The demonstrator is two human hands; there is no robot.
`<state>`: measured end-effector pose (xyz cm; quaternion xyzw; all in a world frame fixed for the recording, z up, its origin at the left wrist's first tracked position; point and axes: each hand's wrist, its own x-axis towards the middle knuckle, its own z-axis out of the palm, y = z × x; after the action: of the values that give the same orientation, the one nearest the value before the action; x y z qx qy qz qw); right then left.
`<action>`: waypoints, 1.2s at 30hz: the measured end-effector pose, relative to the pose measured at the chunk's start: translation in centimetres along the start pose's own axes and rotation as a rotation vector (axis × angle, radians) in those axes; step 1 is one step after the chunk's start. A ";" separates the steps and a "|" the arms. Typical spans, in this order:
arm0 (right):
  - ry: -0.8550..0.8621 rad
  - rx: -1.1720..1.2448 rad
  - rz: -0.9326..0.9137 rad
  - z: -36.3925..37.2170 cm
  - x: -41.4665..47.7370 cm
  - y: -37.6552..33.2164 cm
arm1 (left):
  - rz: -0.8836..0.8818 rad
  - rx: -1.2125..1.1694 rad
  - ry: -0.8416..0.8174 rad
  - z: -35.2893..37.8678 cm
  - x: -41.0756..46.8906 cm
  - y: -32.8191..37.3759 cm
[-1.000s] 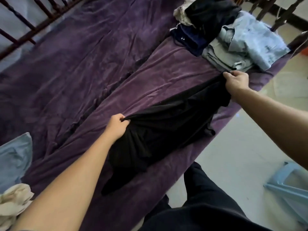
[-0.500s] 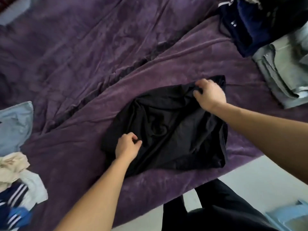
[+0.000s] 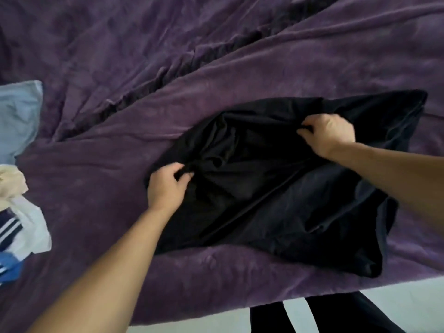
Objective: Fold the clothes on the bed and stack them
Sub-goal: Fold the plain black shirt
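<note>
A black garment (image 3: 276, 207) lies crumpled on the purple bed cover (image 3: 168, 68), near the bed's front edge. My left hand (image 3: 167, 186) pinches a fold at the garment's left side. My right hand (image 3: 329, 134) grips a bunched fold of the same cloth toward its upper right. The garment's upper right corner (image 3: 396, 109) lies flat beyond my right hand.
At the left edge lie a light blue cloth (image 3: 19, 116), a cream cloth (image 3: 10, 181) and a white and blue striped garment (image 3: 21, 231). The bed's front edge runs along the bottom, with pale floor (image 3: 396, 301) and my dark trouser legs (image 3: 324, 316) below it.
The black garment was stretched between my hands a second ago; now it lies on the bed. Both hands have moved inward onto it and grip folds. The view has dropped, losing the pile at the right.
</note>
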<state>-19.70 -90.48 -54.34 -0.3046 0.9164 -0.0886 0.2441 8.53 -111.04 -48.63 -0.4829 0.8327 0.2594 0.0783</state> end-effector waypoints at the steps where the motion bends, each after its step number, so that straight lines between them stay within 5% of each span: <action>1: 0.044 0.029 0.029 -0.9 0.8 0.2 | -0.006 -0.037 0.036 -1.7 1.3 -0.1; 10: 0.283 0.119 0.094 -5.2 5.5 -4.2 | -0.260 -0.596 0.462 -9.4 13.5 0.8; 15: 0.195 0.082 -0.197 -1.3 -2.1 -8.6 | -0.276 -0.281 0.145 -6.0 9.3 -3.3; 20: -0.188 0.105 -0.533 5.8 -12.6 -15.2 | -0.225 -0.072 -0.133 -1.5 1.0 -10.8; 24: -0.261 0.113 -0.617 12.6 -18.2 -20.4 | 0.064 0.025 -0.050 0.0 0.6 -13.3; 28: -0.254 -0.183 -0.494 17.5 -20.5 -24.8 | 0.391 0.243 0.037 -1.1 4.2 -13.5; 33: -0.035 -0.058 -0.287 18.2 -20.8 -27.3 | 0.225 -0.016 0.200 -6.6 9.1 -15.3; 36: 0.075 0.005 -0.377 17.5 -23.6 -26.9 | 0.212 -0.066 0.252 -10.3 10.8 -16.7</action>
<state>19.34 -98.02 -51.85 -0.4667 0.8514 -0.1465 0.1895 18.22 -131.18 -49.94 -0.4234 0.8731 0.2311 -0.0703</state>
